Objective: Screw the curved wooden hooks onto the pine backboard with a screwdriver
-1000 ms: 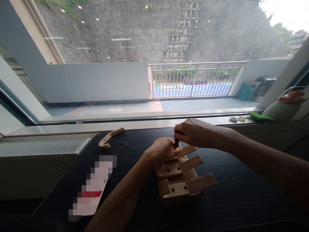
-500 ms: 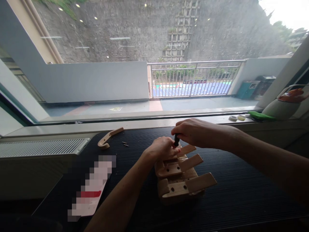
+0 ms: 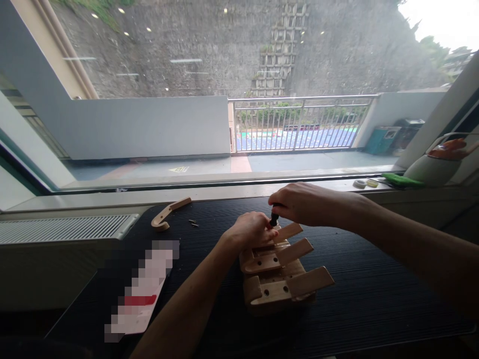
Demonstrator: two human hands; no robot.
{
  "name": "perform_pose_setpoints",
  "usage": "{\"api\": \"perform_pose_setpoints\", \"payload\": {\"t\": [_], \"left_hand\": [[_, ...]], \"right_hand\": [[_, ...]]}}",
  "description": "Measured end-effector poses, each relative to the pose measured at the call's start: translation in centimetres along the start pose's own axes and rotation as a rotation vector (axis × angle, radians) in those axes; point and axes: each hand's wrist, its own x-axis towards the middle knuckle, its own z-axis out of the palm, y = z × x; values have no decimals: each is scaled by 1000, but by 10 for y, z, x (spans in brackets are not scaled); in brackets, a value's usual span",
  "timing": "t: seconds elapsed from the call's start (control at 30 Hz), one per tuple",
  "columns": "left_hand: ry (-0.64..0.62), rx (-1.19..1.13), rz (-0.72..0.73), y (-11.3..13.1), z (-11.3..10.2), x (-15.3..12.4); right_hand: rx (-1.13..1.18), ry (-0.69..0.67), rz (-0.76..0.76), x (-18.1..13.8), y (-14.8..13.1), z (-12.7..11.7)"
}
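A wooden hook rack (image 3: 269, 291) lies on the black table, with several curved wooden hooks fixed across it. At its far end my right hand (image 3: 290, 203) is closed round the black handle of a screwdriver (image 3: 275, 218), held upright over the farthest hook (image 3: 289, 232). My left hand (image 3: 256, 228) is closed at that same hook, its fingertips beside the screwdriver's lower end; what they pinch is hidden. The screwdriver's tip cannot be seen. A loose wooden hook (image 3: 164, 217) and small screws (image 3: 193, 223) lie to the left.
A blurred pinkish sheet or packet (image 3: 144, 299) lies at the table's left. Behind the black table (image 3: 374, 279) runs a windowsill (image 3: 224, 192) with tape rolls (image 3: 360, 184), a green cloth-like item (image 3: 402, 180) and a white container (image 3: 430, 167). A radiator (image 3: 67, 229) stands left.
My right hand has shifted slightly and its grip on the screwdriver handle has turned a little. The left hand and the rack stay nearly in place.
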Motion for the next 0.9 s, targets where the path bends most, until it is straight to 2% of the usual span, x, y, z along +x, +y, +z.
{"api": "perform_pose_setpoints", "payload": {"t": [0.13, 0.5, 0.7, 0.8, 0.9], "left_hand": [[-3, 2, -13, 0, 0, 0], [-27, -9, -44, 4, -3, -2], [-20, -153, 7, 4, -7, -3], [36, -191, 26, 2, -6, -1], [10, -242, 17, 1, -4, 0]], "right_hand": [[60, 29, -32, -3, 5, 2], [-20, 21, -17, -1, -1, -1], [-28, -10, 44, 0, -11, -7], [-27, -16, 46, -2, -8, -7], [38, 0, 18, -3, 0, -7]]}}
